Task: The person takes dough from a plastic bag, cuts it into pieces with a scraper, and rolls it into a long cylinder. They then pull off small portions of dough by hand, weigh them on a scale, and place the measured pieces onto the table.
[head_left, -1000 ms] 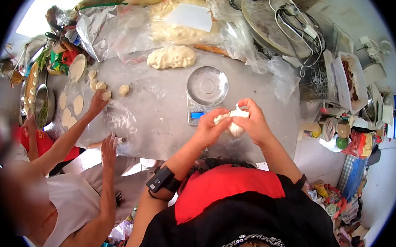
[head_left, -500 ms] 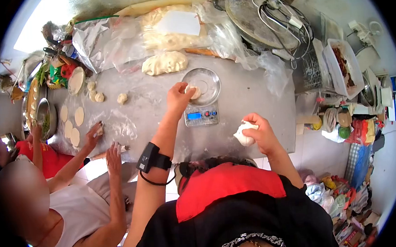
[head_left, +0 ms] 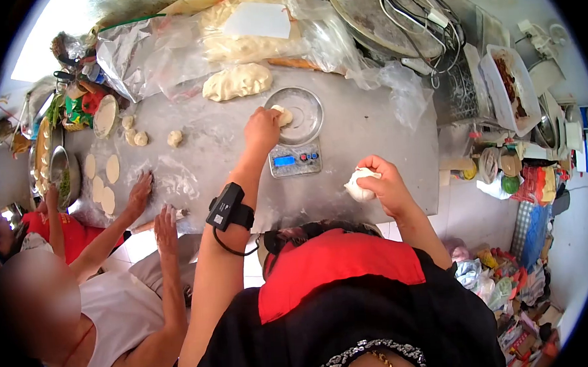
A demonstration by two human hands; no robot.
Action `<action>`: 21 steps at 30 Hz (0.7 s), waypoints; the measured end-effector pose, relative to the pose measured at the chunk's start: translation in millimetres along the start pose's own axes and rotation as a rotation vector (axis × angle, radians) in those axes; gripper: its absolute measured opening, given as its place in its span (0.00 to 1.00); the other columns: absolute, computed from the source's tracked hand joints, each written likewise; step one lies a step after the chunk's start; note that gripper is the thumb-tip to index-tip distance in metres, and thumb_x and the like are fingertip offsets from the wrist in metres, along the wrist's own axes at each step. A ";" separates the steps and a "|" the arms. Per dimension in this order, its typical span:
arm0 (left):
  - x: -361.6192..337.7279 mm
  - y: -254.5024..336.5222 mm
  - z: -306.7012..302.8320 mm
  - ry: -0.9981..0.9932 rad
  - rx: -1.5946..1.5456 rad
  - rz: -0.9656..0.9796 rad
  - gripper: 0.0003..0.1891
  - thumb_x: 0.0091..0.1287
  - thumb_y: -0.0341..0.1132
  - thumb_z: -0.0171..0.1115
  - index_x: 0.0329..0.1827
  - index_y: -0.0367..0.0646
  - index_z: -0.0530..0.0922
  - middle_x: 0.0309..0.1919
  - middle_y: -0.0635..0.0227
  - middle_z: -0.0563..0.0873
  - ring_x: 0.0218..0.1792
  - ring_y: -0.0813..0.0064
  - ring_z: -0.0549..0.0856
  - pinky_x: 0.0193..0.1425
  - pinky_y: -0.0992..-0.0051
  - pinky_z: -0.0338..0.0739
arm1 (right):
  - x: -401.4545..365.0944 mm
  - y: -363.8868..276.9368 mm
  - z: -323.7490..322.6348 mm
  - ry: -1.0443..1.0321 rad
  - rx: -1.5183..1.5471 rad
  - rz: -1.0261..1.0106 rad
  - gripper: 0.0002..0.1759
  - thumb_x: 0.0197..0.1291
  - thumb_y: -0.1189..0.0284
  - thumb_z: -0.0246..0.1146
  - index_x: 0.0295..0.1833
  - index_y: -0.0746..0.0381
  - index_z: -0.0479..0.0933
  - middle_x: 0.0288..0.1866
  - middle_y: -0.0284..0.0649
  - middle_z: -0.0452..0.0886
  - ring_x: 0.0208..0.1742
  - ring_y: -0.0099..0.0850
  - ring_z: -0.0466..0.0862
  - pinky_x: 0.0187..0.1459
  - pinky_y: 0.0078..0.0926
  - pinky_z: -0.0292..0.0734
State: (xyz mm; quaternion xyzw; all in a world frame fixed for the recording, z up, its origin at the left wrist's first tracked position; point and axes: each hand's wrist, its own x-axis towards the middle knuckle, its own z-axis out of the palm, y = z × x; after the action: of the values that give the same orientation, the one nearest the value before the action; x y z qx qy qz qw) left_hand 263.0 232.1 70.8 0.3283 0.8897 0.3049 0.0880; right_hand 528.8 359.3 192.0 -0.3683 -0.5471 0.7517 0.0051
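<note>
My left hand (head_left: 262,129) is at the left rim of a round metal pan (head_left: 312,116), its fingers closed on a small piece of dough (head_left: 283,115). The pan sits on a digital scale (head_left: 295,160) with a lit blue display, whose digits I cannot read. To the right, near the front table edge, my right hand (head_left: 386,186) grips a larger white lump of dough (head_left: 358,186). Beyond the pan lies a big mass of dough (head_left: 237,82). Several small dough balls (head_left: 174,138) rest to the left.
Left of me a co-worker's hand (head_left: 140,191) lies on the floured metal table (head_left: 370,123), near several flat dough rounds (head_left: 112,168). Plastic sheeting (head_left: 154,58) covers dough at the back. Cables lie on a round board (head_left: 372,23); a white bin (head_left: 512,99) stands right.
My left hand and its dough have shifted slightly away from me by the pan's left side. The co-worker's hand has flattened onto the table. The view has shifted slightly.
</note>
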 end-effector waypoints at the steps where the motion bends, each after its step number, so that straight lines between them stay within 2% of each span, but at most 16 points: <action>1: 2.1 2.1 -5.1 -0.014 0.032 0.001 0.07 0.57 0.34 0.61 0.36 0.43 0.82 0.35 0.58 0.82 0.38 0.56 0.82 0.43 0.62 0.76 | 0.7 0.5 -0.1 0.003 -0.003 -0.001 0.13 0.49 0.79 0.60 0.43 0.66 0.74 0.38 0.37 0.78 0.38 0.24 0.78 0.39 0.22 0.73; 5: 5.0 10.2 -25.9 -0.081 0.066 -0.105 0.10 0.54 0.33 0.63 0.39 0.42 0.81 0.34 0.59 0.82 0.36 0.58 0.82 0.42 0.63 0.77 | 6.3 3.1 -6.2 0.009 -0.025 -0.003 0.12 0.49 0.79 0.60 0.43 0.66 0.74 0.38 0.37 0.79 0.38 0.23 0.77 0.39 0.22 0.73; 8: 4.1 -9.1 -25.4 -0.022 -0.053 -0.036 0.11 0.54 0.31 0.63 0.40 0.41 0.80 0.35 0.59 0.84 0.35 0.63 0.84 0.41 0.67 0.77 | 11.1 5.8 -8.3 0.000 -0.049 0.003 0.12 0.49 0.79 0.60 0.42 0.66 0.74 0.38 0.37 0.78 0.38 0.23 0.77 0.39 0.22 0.73; 11: -3.5 -18.4 -35.2 0.067 -0.239 -0.120 0.11 0.54 0.31 0.62 0.41 0.41 0.80 0.36 0.58 0.84 0.34 0.63 0.84 0.41 0.68 0.78 | 14.5 3.5 -9.2 -0.015 -0.058 0.004 0.12 0.50 0.79 0.60 0.43 0.65 0.74 0.37 0.36 0.78 0.38 0.23 0.77 0.39 0.21 0.73; 14: -15.3 -26.3 -43.8 0.033 -0.284 -0.170 0.12 0.57 0.33 0.63 0.43 0.39 0.80 0.38 0.59 0.84 0.34 0.67 0.84 0.41 0.70 0.78 | 16.7 2.9 -8.2 -0.032 -0.047 0.010 0.12 0.50 0.79 0.60 0.43 0.65 0.73 0.38 0.35 0.78 0.38 0.22 0.78 0.39 0.20 0.72; 21: -29.5 -31.0 -45.6 -0.024 -0.298 -0.200 0.13 0.59 0.35 0.62 0.45 0.40 0.81 0.39 0.60 0.85 0.37 0.68 0.84 0.43 0.71 0.78 | 21.3 1.7 -6.1 -0.047 -0.095 -0.016 0.10 0.52 0.78 0.59 0.43 0.66 0.73 0.37 0.36 0.80 0.37 0.22 0.78 0.39 0.21 0.73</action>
State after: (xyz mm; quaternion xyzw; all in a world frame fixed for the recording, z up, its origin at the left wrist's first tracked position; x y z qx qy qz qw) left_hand 253.0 172.7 87.3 0.2251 0.8618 0.4190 0.1764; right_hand 517.4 372.4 178.1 -0.3460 -0.5848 0.7334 -0.0194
